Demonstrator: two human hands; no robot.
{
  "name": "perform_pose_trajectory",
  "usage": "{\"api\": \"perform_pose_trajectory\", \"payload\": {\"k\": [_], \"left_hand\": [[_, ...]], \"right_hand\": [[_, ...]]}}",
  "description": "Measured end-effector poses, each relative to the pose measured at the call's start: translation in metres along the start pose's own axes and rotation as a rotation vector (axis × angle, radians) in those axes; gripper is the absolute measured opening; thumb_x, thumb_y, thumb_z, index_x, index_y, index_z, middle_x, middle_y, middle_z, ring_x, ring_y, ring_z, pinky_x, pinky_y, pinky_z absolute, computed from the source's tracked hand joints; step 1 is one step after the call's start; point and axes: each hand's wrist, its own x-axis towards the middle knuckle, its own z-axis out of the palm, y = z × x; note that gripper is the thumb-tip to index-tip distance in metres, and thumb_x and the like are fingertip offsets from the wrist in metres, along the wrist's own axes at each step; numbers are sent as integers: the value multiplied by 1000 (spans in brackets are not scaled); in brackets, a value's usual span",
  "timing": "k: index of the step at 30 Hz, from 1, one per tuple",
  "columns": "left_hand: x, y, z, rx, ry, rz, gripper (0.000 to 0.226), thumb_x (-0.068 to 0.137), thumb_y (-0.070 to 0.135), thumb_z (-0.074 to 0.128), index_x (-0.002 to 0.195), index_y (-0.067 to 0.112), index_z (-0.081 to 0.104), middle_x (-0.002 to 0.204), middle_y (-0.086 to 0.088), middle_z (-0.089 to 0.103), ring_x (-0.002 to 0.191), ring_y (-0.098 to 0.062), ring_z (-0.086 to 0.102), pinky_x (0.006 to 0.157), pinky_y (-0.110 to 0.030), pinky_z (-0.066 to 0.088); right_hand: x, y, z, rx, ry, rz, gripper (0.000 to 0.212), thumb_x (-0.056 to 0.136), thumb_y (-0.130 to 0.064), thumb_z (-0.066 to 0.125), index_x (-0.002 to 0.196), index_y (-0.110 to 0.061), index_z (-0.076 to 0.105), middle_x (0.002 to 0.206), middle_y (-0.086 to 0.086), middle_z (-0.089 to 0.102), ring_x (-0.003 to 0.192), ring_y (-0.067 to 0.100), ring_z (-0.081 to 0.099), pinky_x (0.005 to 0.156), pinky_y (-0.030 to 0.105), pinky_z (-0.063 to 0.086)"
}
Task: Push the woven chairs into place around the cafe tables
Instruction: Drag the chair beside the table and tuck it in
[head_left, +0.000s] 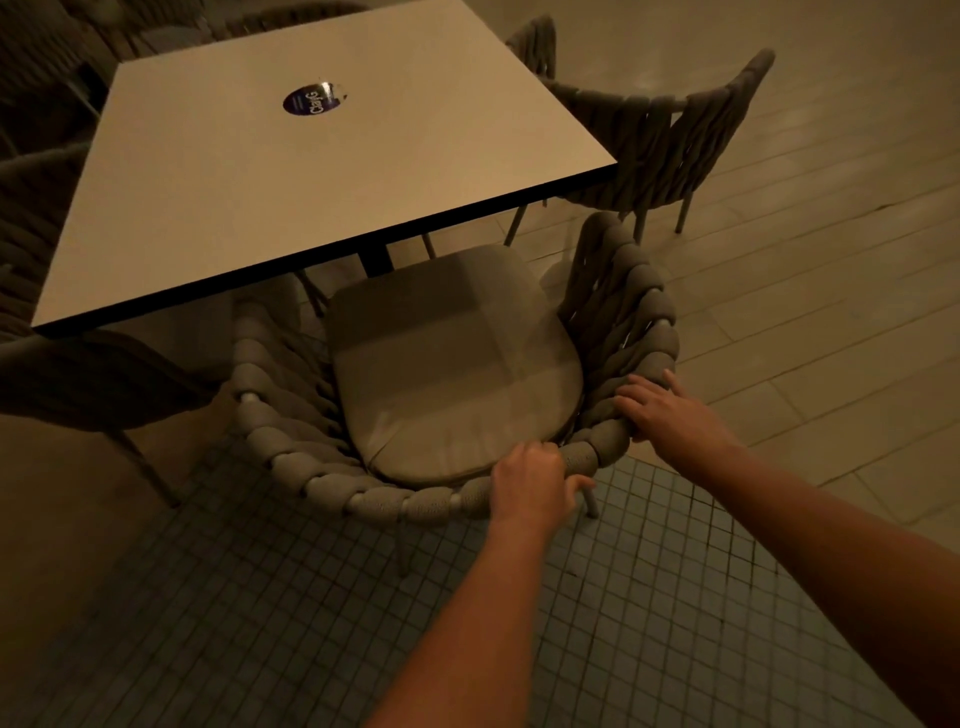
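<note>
A: Which step is in hand now?

B: The pushing itself, I think. The left hand (530, 480) is closed around the braided rim of the chair (452, 364) at the back, about 6 o'clock of the seat. The right hand (670, 410) lies on the same rim at about 4 o'clock with fingers spread, pressing, not fully closed.

A: And where is the chair?

B: In front of the near edge of the counter (332, 171). The front of the cushion (447, 358) is just under this edge, the rest is outside.

A: What does the next move need?

B: A straight push toward 12 o'clock, both hands equal, so the chair does not turn.

A: Is there room?

B: Some. The counter post (376, 260) stands just beyond the cushion, so the travel is short. A second chair (665, 140) stands at 2 o'clock, apart, and another chair (88, 379) is close at 9 o'clock; the armrests may touch there
</note>
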Motion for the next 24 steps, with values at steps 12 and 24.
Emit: {"api": "perform_pose_trajectory", "payload": {"k": [12,24], "left_hand": [[0,-2,-8,-39,-110,-64,58,80,63,58,105,11,58,106,-9,63,96,-26,59,69,-32,39],[62,4,-55,-70,-63,39,74,91,54,46,148,12,24,156,-10,24,142,-21,25,112,-33,25]], "right_hand": [[3,0,-7,11,-47,-12,52,94,-18,51,143,-20,32,154,0,28,147,16,13,119,44,7],[24,14,-47,231,-71,55,70,96,-16,45,151,-19,2,161,-1,0,148,21,-2,119,47,9]]}}
